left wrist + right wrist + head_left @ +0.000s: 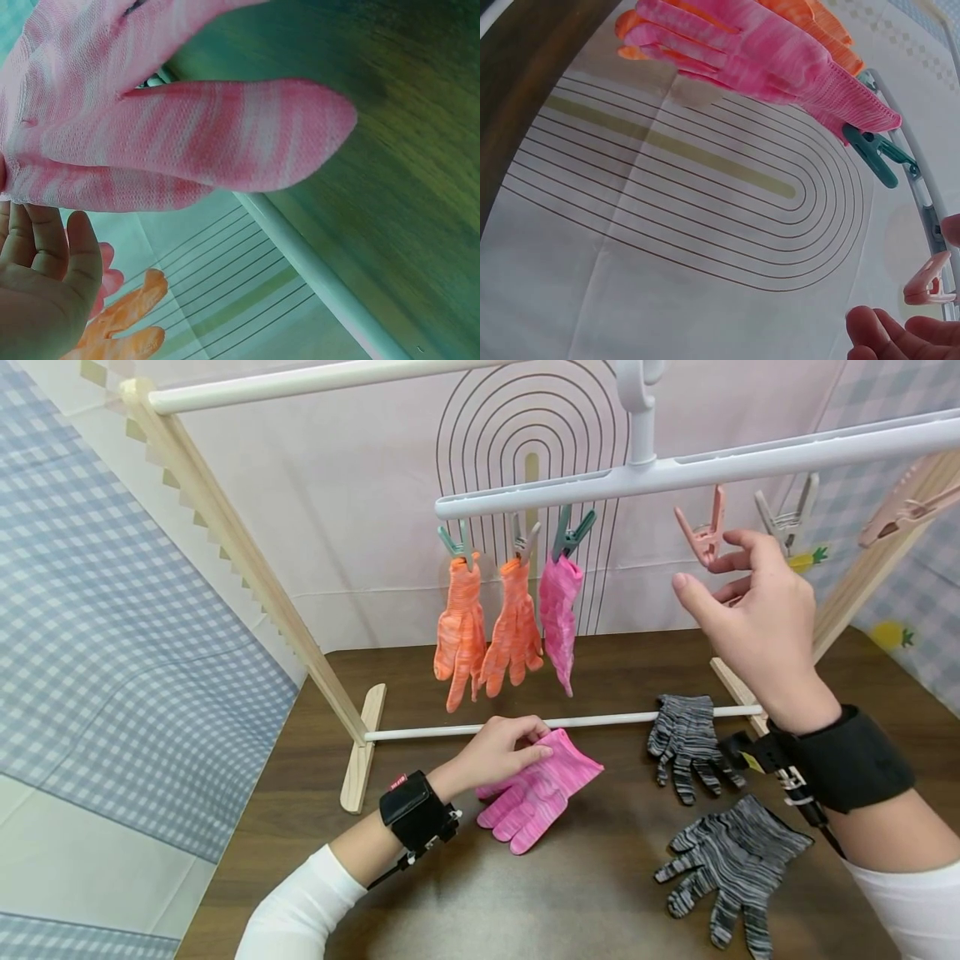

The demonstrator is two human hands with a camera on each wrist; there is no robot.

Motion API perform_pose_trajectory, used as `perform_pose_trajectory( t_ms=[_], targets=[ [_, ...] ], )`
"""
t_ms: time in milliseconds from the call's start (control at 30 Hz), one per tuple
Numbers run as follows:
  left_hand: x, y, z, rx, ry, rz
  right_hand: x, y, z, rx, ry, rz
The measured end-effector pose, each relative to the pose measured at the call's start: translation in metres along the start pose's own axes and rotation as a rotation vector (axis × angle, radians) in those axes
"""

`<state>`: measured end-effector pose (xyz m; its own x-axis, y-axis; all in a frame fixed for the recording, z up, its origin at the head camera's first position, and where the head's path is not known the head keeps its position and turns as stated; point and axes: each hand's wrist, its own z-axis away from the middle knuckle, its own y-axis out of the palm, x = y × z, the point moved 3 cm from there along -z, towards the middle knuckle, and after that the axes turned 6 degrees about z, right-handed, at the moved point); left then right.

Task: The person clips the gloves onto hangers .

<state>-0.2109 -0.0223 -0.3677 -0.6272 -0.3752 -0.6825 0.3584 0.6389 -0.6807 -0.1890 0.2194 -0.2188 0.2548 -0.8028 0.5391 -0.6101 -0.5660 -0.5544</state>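
My left hand pinches a pink glove near its cuff, low over the table. In the left wrist view the glove's fingers spread large above the hand. Up at the right, my right hand is beside a pink clothespin on the white hanger bar. Its thumb and fingers are apart; in the right wrist view the clothespin shows in the space between them. Two orange gloves and another pink glove hang from clothespins on the bar's left half.
Two grey-and-black striped gloves lie on the dark wood table at the right. Around the hanger stands a wooden rack with a low white rail. A grey clothespin and another pink one hang farther right.
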Motion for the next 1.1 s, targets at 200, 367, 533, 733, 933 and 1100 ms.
perform_pose_trajectory(
  t_ms=[200,367,533,733,933,1100],
  targets=[
    [0.001,0.0,0.0,0.0,0.003,-0.006,0.004,0.0,-0.005,-0.008,0.004,0.019],
    [0.001,-0.001,0.0,0.005,0.0,-0.003,0.007,0.0,-0.009,-0.02,-0.008,0.016],
    [0.001,-0.002,0.0,0.017,-0.002,-0.002,0.012,-0.001,-0.013,-0.052,-0.032,0.008],
    [0.001,-0.002,0.0,0.022,0.001,0.009,0.016,-0.001,-0.017,-0.106,-0.056,0.026],
    [0.001,-0.002,0.0,0.021,-0.001,0.015,0.021,-0.001,-0.022,-0.147,-0.056,0.06],
    [0.001,-0.003,0.0,0.017,-0.004,0.016,0.023,-0.001,-0.026,-0.175,-0.054,0.099]
  ],
)
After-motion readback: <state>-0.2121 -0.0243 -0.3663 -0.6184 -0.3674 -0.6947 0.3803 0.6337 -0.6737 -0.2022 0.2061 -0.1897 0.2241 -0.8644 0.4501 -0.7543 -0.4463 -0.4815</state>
